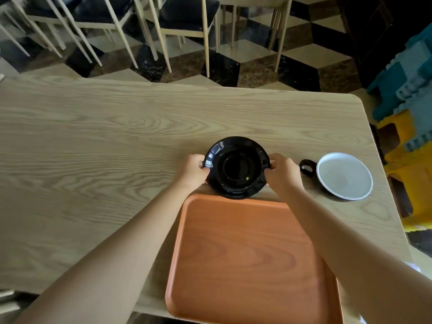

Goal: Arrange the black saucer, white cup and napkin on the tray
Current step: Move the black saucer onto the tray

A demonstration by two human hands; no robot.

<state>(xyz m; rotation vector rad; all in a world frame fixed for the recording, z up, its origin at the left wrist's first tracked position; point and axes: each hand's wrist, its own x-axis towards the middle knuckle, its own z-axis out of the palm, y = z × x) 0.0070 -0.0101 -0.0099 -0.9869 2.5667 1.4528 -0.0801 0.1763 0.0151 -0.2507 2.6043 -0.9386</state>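
The glossy black saucer (236, 167) is just beyond the far edge of the orange tray (247, 258), its near rim overlapping that edge. My left hand (194, 170) grips the saucer's left rim and my right hand (281, 175) grips its right rim. I cannot tell whether the saucer is lifted off the wooden table. The cup (343, 175), white inside with a black handle, stands on the table to the right of the saucer. A white scrap that may be the napkin (412, 265) peeks out behind my right forearm near the table's right edge.
The light wooden table (93, 148) stretches far to the left. Chairs (187, 22) stand beyond its far edge on a patterned floor. Teal and yellow crates (409, 118) are stacked right of the table.
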